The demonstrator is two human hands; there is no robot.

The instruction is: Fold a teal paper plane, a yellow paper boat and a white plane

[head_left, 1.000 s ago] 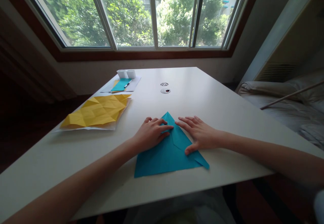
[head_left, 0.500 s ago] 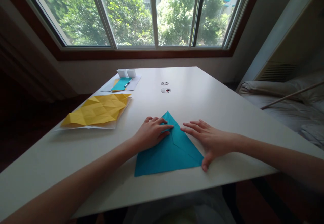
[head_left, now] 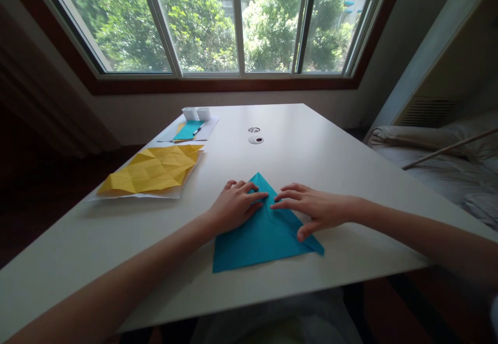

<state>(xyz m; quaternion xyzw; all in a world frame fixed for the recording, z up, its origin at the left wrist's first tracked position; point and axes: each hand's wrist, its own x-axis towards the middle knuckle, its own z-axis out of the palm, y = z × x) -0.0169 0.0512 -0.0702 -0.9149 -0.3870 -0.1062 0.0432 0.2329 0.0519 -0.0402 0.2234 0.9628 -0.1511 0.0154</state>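
A folded sheet of blue paper (head_left: 259,240), roughly triangular with its point away from me, lies on the white table close to the front edge. My left hand (head_left: 238,206) rests on its upper left part, fingers stretched out and pressing it down. Over its right edge is my right hand (head_left: 307,206), fingers extended and thumb apart, with the fingertips close to those of the left. Crease lines show in the middle of the paper. At its lower right corner a small flap sticks out, slightly lifted. Whether the right fingertips touch the paper is unclear.
Creased yellow paper (head_left: 155,170) lies on white sheets at the left. Beyond it are a stack with blue paper (head_left: 189,130), a pen (head_left: 198,128) and two small white containers (head_left: 196,113). Two round inserts (head_left: 256,140) sit in the white tabletop (head_left: 342,173).
My right hand has moved inward over the paper's right edge, its thumb coming off the lower right corner. That corner now juts further right as a flap. My left hand stays in place.
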